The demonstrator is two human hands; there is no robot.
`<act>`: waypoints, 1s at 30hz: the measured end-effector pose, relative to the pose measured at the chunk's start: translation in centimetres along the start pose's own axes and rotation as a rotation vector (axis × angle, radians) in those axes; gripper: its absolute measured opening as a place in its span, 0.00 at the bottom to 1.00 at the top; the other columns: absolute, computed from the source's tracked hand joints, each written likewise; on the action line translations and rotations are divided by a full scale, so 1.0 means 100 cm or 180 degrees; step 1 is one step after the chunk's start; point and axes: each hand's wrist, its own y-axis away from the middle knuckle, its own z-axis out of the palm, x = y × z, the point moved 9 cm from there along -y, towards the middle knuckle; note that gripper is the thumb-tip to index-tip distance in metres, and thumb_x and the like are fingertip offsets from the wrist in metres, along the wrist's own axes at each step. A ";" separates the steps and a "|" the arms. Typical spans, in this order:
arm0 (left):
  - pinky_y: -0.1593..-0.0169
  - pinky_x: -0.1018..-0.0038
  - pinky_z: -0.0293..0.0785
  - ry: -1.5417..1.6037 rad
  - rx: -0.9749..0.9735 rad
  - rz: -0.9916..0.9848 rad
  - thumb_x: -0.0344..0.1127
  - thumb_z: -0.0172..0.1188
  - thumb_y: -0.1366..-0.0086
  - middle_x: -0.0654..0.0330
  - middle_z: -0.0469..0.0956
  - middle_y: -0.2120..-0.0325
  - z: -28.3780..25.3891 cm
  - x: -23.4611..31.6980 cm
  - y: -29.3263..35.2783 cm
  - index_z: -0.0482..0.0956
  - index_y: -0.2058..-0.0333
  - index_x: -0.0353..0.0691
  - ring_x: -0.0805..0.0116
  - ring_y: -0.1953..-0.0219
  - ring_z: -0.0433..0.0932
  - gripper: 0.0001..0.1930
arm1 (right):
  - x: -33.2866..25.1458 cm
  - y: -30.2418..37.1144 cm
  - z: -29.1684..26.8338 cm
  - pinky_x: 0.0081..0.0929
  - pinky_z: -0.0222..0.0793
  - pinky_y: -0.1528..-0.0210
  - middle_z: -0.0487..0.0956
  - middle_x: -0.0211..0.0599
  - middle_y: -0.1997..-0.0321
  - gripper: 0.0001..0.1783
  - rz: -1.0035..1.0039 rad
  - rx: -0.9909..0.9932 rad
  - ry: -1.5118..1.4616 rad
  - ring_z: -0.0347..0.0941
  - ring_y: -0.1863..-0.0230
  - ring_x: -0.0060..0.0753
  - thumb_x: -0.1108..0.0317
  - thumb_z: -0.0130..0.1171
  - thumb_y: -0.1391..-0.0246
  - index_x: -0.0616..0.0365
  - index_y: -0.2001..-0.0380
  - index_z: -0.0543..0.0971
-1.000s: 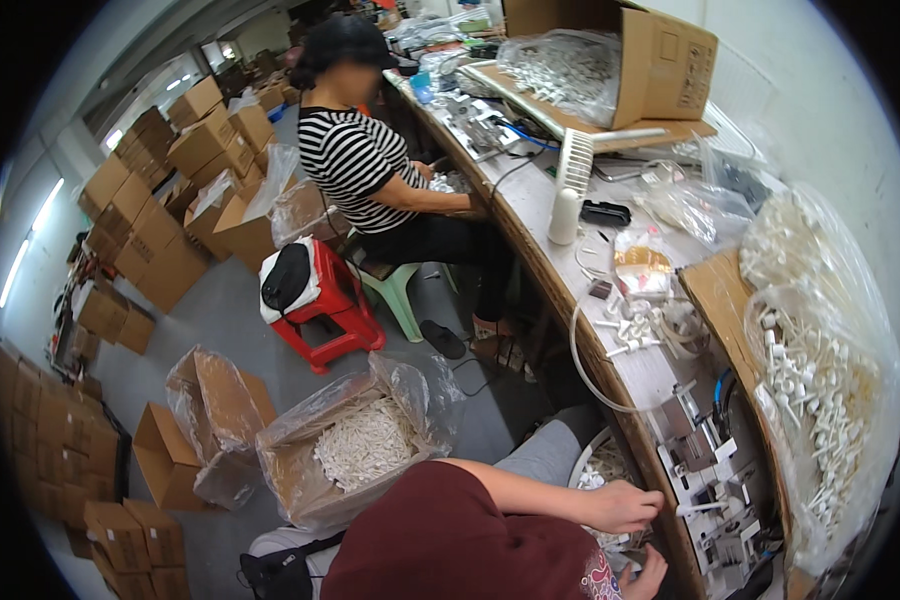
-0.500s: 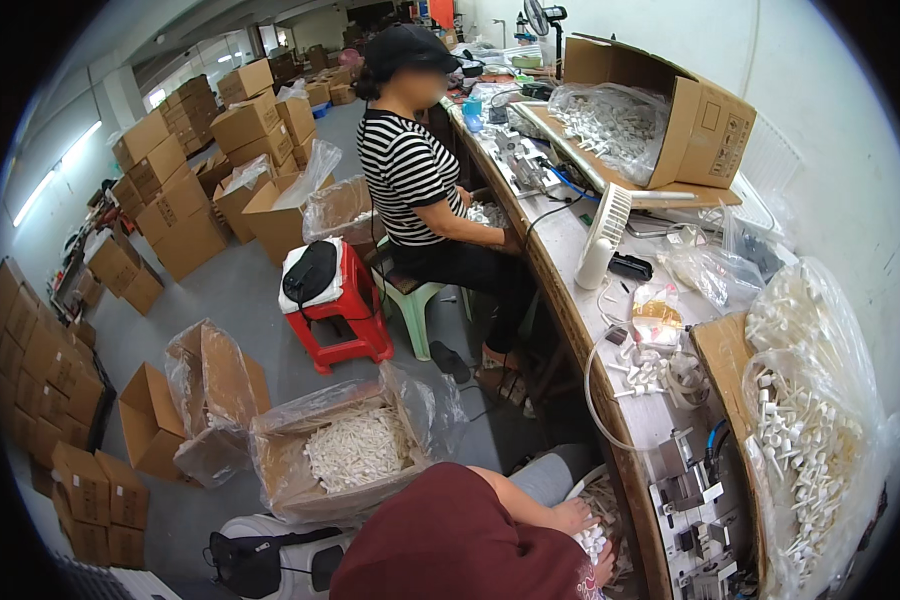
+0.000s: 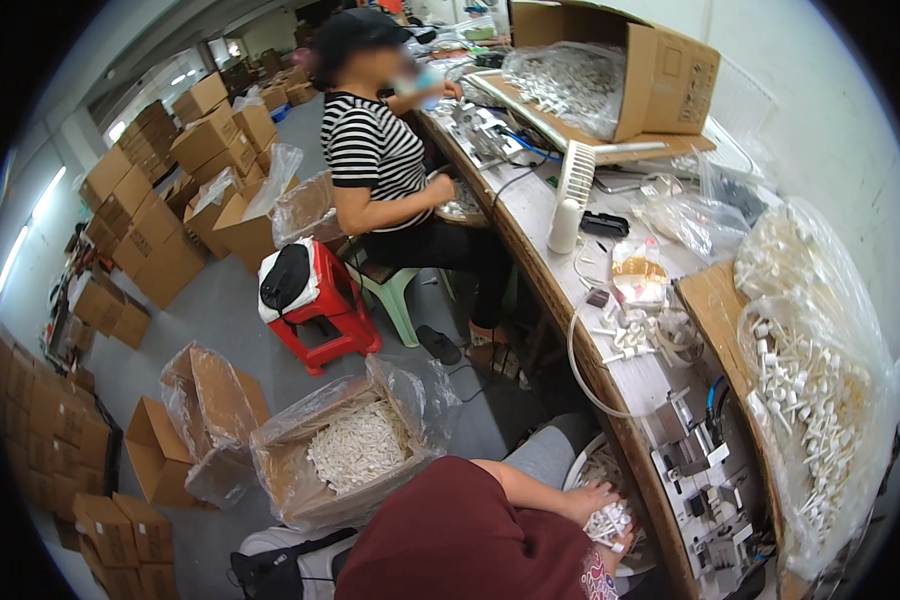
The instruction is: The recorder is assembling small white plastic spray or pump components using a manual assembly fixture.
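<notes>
Box [image 3: 288,476]: many white pieces [image 3: 360,445], whether finished unclear | tub [image 3: 573,469]: parts [image 3: 607,522] left | left hand [image 3: 590,500]: fingers spread on parts | right hand [image 3: 607,558]: half-curled beside them, both grips unclear | jig [image 3: 710,535]: can't tell if loaded

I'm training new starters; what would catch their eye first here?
Probably the red stool, left of centre, near a person in a striped top. Next, the plastic bag of white parts at right. Low down, the wearer's left hand and right hand are at small white pieces in a tub.
</notes>
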 end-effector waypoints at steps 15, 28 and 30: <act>0.44 0.60 0.72 -0.0240 -0.1668 -0.1119 0.55 0.68 0.51 0.39 0.76 0.48 -0.006 -0.004 -0.062 0.79 0.49 0.34 0.48 0.47 0.77 0.36 | 0.035 -0.002 -0.017 0.42 0.70 0.40 0.80 0.55 0.49 0.34 0.2270 -0.1509 0.0311 0.75 0.46 0.55 0.44 0.62 0.56 0.53 0.49 0.80; 0.46 0.62 0.73 0.0512 0.0193 -0.0218 0.30 0.71 0.46 0.48 0.77 0.52 -0.148 0.047 0.007 0.76 0.49 0.36 0.48 0.47 0.75 0.24 | -0.108 0.030 -0.121 0.47 0.65 0.43 0.75 0.45 0.51 0.35 0.0223 -0.0471 0.1001 0.71 0.46 0.52 0.67 0.69 0.59 0.54 0.43 0.71; 0.55 0.70 0.77 0.0957 0.0145 0.0081 0.26 0.67 0.42 0.53 0.83 0.64 -0.180 0.095 -0.005 0.82 0.58 0.36 0.58 0.60 0.83 0.12 | -0.132 0.031 -0.112 0.46 0.65 0.42 0.76 0.40 0.51 0.33 -0.0012 -0.1271 0.0590 0.72 0.46 0.46 0.68 0.68 0.58 0.55 0.44 0.72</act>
